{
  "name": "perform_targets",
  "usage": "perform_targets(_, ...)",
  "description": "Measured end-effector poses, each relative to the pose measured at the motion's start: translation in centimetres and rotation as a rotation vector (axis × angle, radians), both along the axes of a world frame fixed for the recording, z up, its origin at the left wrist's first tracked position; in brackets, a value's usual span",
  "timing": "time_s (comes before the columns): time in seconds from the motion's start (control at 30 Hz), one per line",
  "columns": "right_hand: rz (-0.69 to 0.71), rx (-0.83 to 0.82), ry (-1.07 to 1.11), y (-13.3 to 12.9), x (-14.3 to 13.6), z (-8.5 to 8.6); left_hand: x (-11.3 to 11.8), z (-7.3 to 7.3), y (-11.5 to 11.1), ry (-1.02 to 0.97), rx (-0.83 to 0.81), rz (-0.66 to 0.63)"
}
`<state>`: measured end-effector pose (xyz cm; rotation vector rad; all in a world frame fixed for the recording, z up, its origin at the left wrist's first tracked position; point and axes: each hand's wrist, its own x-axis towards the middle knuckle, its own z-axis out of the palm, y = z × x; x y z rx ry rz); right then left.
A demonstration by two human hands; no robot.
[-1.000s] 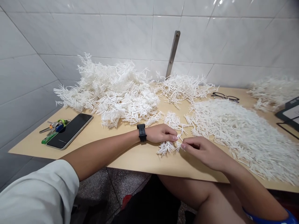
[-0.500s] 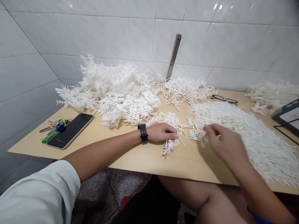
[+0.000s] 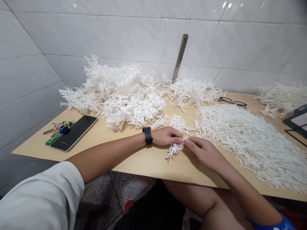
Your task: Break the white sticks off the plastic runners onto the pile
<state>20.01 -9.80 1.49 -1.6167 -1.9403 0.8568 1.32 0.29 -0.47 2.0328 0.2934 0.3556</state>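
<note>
My left hand (image 3: 169,135), with a black watch on the wrist, pinches a thin white branched plastic sprig (image 3: 175,149) between thumb and finger. The sprig's bushy end hangs just over the table below the fingertips. My right hand (image 3: 203,150) meets the left at the tips, its thumb and finger closed together by the sprig. What sits between the right fingertips is too small to make out. Right behind both hands lies a small bunch of similar white sprigs (image 3: 177,122).
A big heap of white sprigs (image 3: 124,92) fills the table's (image 3: 144,163) back left. Short white pieces (image 3: 254,137) spread over the right, near eyeglasses (image 3: 232,102). A phone (image 3: 74,132) and keys (image 3: 59,127) lie at left. A metal bar (image 3: 179,57) stands against the tiled wall.
My right hand has come left from the edge of the pile of short pieces to my left fingertips. The left hand has kept its pinch in place.
</note>
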Motion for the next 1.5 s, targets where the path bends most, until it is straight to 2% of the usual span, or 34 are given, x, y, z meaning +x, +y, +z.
perform_targets(0.17, 0.107, -0.004, -0.055, 0.1, -1.0, -0.5, 0.1, -0.2, -0.1, 0.026, 0.026, -0.013)
perform_targets(0.3, 0.119, 0.025, -0.130, -0.7, -0.7, 0.6, 0.1, -0.4, 0.0, 0.050, 0.071, -0.028)
perform_targets(0.43, 0.112, 0.026, -0.112, -1.4, 1.0, 1.7, -0.3, -0.4, 0.6, 0.000, 0.043, 0.074)
perform_targets(0.53, -0.041, 0.113, -0.201, -0.8, 3.6, 1.7, -0.4, -0.4, 0.7, -0.023, 0.018, 0.087)
perform_targets(0.6, -0.224, 0.233, -0.405, -0.1, 4.9, 1.5, -0.2, -0.3, 0.6, -0.012, 0.008, 0.065)
perform_targets(0.67, -0.364, 0.363, -0.584, 0.4, 5.2, 1.2, 0.0, -0.2, 0.3, 0.000, 0.002, 0.066)
perform_targets(0.7, -0.386, 0.388, -0.598, 0.5, 4.8, 1.1, 0.0, -0.2, 0.2, 0.003, 0.000, 0.070)
perform_targets(0.77, -0.308, 0.299, -0.446, 0.6, 3.1, 0.9, 0.1, -0.1, 0.0, 0.007, -0.009, 0.073)
perform_targets(0.87, -0.072, 0.067, -0.121, 0.5, 0.2, 0.5, 0.0, 0.0, 0.0, 0.016, -0.026, 0.077)
perform_targets(0.97, 0.047, -0.011, -0.001, 0.6, -1.0, 0.3, -0.1, 0.1, 0.0, 0.028, -0.034, 0.080)
perform_targets(1.07, 0.102, -0.075, 0.063, 0.6, -0.8, 0.4, 0.1, 0.1, -0.3, 0.046, -0.018, 0.058)
perform_targets(1.2, 0.171, -0.151, 0.042, 0.4, 0.1, 1.6, 0.3, 0.0, -0.4, 0.037, -0.011, 0.024)
perform_targets(1.33, 0.267, -0.222, -0.029, -0.1, 2.9, 2.7, 0.0, -0.1, 0.1, -0.017, -0.002, 0.159)
perform_targets(1.37, 0.246, -0.203, -0.062, 0.0, 3.9, 2.7, 0.0, -0.2, 0.3, -0.023, 0.006, 0.198)
perform_targets(1.4, 0.165, -0.147, -0.115, 0.1, 4.9, 2.7, 0.0, -0.2, 0.4, -0.020, 0.014, 0.220)
perform_targets(1.5, -0.250, 0.205, -0.418, 1.0, 6.7, 2.3, 0.2, -0.4, 0.3, 0.013, 0.012, 0.247)
